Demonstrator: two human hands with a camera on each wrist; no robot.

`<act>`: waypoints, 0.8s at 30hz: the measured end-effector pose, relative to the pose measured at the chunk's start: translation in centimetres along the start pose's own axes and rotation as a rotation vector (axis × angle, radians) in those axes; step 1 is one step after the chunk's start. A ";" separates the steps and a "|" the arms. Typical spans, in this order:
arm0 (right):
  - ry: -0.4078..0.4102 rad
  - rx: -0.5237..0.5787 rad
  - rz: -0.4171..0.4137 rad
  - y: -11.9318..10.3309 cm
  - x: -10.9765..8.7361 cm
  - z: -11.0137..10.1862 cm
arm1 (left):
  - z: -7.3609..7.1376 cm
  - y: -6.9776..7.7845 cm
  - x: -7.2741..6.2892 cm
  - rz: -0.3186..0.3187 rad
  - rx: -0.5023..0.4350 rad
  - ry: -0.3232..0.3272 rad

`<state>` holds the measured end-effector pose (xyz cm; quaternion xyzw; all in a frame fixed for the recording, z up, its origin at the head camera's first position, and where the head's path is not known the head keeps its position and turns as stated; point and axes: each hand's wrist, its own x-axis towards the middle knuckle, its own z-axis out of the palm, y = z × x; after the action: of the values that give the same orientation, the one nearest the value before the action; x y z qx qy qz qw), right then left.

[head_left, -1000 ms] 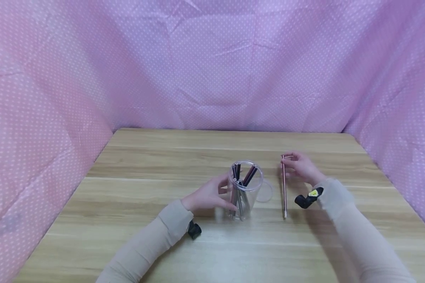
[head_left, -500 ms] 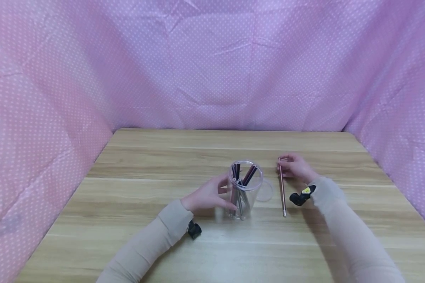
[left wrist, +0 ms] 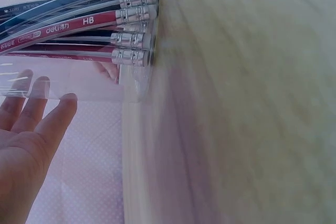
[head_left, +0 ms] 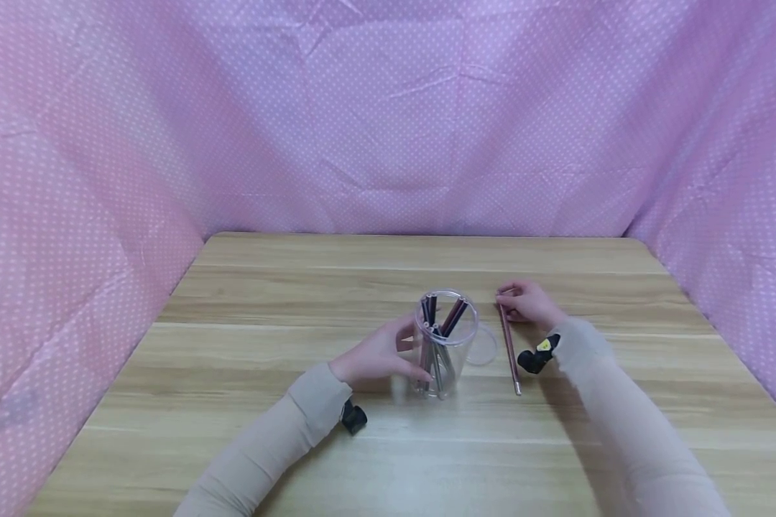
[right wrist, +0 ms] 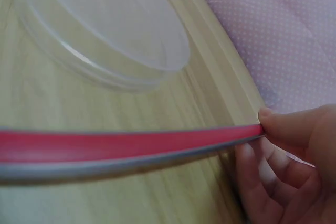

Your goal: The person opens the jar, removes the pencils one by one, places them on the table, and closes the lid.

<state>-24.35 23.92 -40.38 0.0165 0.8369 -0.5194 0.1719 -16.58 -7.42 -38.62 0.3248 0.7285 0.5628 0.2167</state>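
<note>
A clear plastic jar (head_left: 460,355) stands upright on the table, holding several dark and red pencils (left wrist: 68,27) with their eraser ends at its bottom. My left hand (head_left: 378,355) holds the jar from its left side, thumb in front and fingers behind the wall. To the right of the jar, my right hand (head_left: 532,305) pinches a red striped pencil (head_left: 510,348) by its far end between thumb and fingers. The pencil's silver eraser end points back toward me. In the right wrist view the pencil (right wrist: 105,148) crosses the frame, with the thumb on its tip.
A clear round lid (right wrist: 121,19) lies on the wooden table (head_left: 284,287) just right of the jar, between it and the pencil. Pink dotted cloth (head_left: 388,122) hangs behind the table and along both sides. Black wrist cameras (head_left: 353,416) sit on both sleeves.
My right hand has moved left toward the jar with the pencil, whose far end now tilts further left. My left hand and the jar have stayed in place.
</note>
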 end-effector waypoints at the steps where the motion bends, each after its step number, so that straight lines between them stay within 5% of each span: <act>1: 0.004 -0.014 -0.003 0.0 0.1 0.1 | 0.0 0.0 0.0 0.005 -0.003 -0.002; 24: 0.057 -0.338 -0.057 -1.2 0.4 1.4 | 0.1 0.1 -0.1 0.021 0.005 0.007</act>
<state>-24.60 22.08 -40.06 -0.0215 0.9170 -0.3752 0.1338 -16.45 -7.38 -38.52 0.3310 0.7274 0.5642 0.2076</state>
